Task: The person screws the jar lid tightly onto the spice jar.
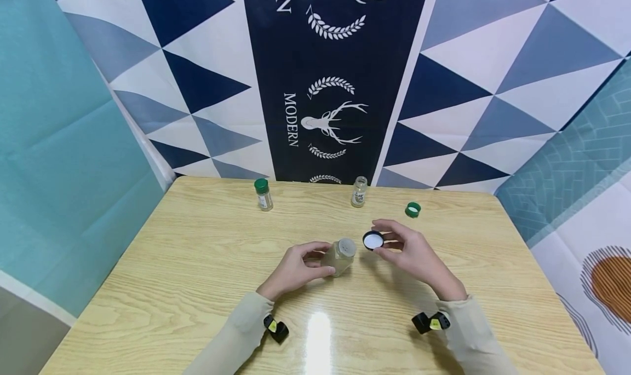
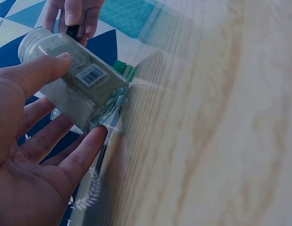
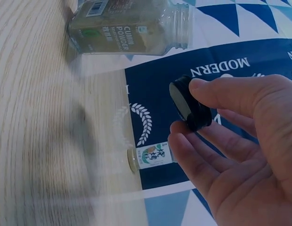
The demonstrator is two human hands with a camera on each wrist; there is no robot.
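A glass jar of cumin powder (image 1: 337, 259), labelled so in the right wrist view, is gripped by my left hand (image 1: 302, 266), thumb on one side and fingers on the other. Its threaded neck (image 3: 182, 26) carries no cap; a pale top with small holes shows in the head view. To its right my right hand (image 1: 408, 253) pinches a black cap (image 1: 373, 240) between thumb and fingers, its white inside turned toward the head camera. Jar and cap are apart. The left wrist view shows the jar (image 2: 85, 75) tilted relative to that camera.
Toward the back of the wooden table (image 1: 197, 287) stand a small jar with a green cap (image 1: 263, 195) and an uncapped glass jar (image 1: 359, 192). A loose green cap (image 1: 413, 209) lies right of them. Patterned cloth (image 1: 335, 90) hangs behind the table's far edge.
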